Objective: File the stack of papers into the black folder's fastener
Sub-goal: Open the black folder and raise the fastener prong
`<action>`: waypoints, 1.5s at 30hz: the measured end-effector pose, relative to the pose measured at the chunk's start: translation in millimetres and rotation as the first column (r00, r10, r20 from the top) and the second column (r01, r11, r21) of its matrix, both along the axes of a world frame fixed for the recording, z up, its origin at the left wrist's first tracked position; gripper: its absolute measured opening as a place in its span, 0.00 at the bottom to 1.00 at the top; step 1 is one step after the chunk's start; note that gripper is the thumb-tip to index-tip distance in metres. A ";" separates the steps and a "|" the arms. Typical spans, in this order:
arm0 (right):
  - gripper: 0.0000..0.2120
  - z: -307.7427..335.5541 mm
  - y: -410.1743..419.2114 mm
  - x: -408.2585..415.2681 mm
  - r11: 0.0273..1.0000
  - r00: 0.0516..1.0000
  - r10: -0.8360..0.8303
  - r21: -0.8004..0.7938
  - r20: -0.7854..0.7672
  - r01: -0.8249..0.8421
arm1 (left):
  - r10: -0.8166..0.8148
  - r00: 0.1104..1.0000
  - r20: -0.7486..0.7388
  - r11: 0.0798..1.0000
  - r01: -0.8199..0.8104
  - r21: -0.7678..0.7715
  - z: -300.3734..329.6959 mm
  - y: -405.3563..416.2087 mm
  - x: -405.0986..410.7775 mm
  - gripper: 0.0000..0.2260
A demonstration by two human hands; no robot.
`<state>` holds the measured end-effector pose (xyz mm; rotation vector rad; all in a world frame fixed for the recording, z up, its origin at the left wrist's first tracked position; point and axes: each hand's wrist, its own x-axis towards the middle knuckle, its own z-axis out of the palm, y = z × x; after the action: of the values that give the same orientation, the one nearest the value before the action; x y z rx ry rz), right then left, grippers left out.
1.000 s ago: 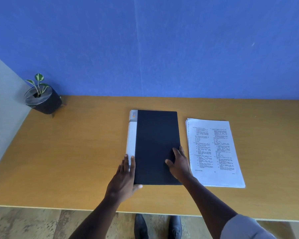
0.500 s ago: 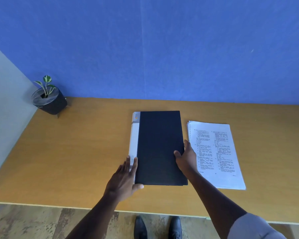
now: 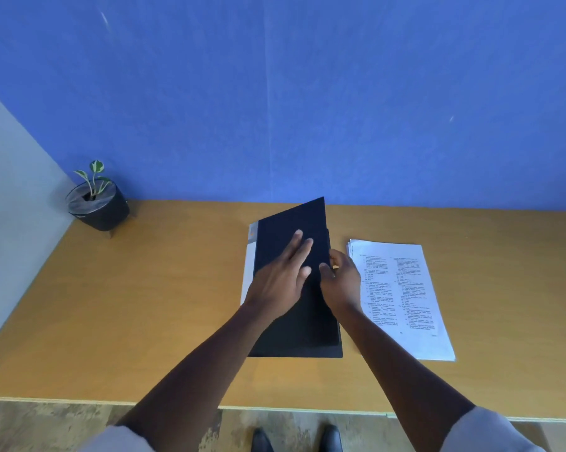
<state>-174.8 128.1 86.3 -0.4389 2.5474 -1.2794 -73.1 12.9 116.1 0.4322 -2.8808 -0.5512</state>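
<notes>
Nearest the camera, a pair of black shoes (image 3: pixel 296 439) shows on the floor just below the front edge of the wooden desk (image 3: pixel 144 321). Two bare forearms with rolled pale sleeves (image 3: pixel 490 430) reach over that edge toward the black folder (image 3: pixel 294 331), which lies in the middle of the desk with its white spine strip (image 3: pixel 249 272) on the left side.

The left hand (image 3: pixel 280 278) lies flat on the folder's front cover, fingers extended and slightly spread, palm down on the black surface; it grasps nothing. The right hand (image 3: pixel 342 282) is at the folder's right edge, thumb on top of the cover and fingers curled beneath it, pinching that edge. The cover is lifted along its right side, its far right corner raised clear of the sheet under it, so the folder stands partly open. The fastener inside is hidden.

Just to the right of the folder, the stack of printed papers (image 3: pixel 402 301) rests flat on the desk, slightly fanned at its left edge, near the right hand but not held.

Well to the left of the folder and farther back, a small potted plant (image 3: pixel 97 203) in a black pot stands in the desk's corner. Behind the folder rises a blue wall (image 3: pixel 307 93).
</notes>
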 end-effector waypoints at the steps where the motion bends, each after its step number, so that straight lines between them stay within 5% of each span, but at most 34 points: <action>1: 0.16 5.1 -2.4 2.7 1.000 1.000 0.005 -0.019 -0.010 -0.005 | -0.003 1.000 -0.004 1.000 0.003 -0.002 6.9 1.9 -7.1 0.25; 10: 0.16 40.9 -24.0 31.6 0.941 0.981 0.169 -0.281 -0.090 -0.188 | 0.092 0.996 0.002 0.996 -0.092 -0.019 45.9 -11.9 -12.9 0.16; 18: 0.14 39.3 -45.3 53.9 0.894 0.960 0.272 -0.351 -0.073 -0.280 | 0.145 0.987 -0.064 0.981 -0.152 -0.121 62.2 -31.1 12.9 0.16; 27: 0.12 47.8 -75.3 81.6 0.830 0.924 0.373 -0.413 -0.091 -0.375 | 0.287 0.957 0.053 0.924 -0.261 -0.278 84.8 -56.5 35.1 0.07; 36: 0.17 24.5 -98.1 92.7 0.883 0.913 0.407 -0.242 -0.026 -0.401 | 0.432 0.890 0.146 0.874 -0.373 -0.312 89.9 -92.7 65.0 0.12; 43: 0.08 -17.8 -85.4 81.1 0.897 0.897 0.441 0.053 -0.029 -0.439 | 0.519 0.839 0.161 0.832 -0.454 -0.317 67.5 -140.5 95.1 0.18; 45: 0.18 -31.4 -75.4 73.4 0.866 0.882 0.470 0.180 0.028 -0.467 | 0.543 0.823 0.167 0.822 -0.479 -0.307 57.5 -152.1 104.1 0.18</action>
<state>-101.3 52.8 54.9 -0.9594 2.3317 -0.8568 31.0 -139.1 173.6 1.2643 -2.8064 -0.0323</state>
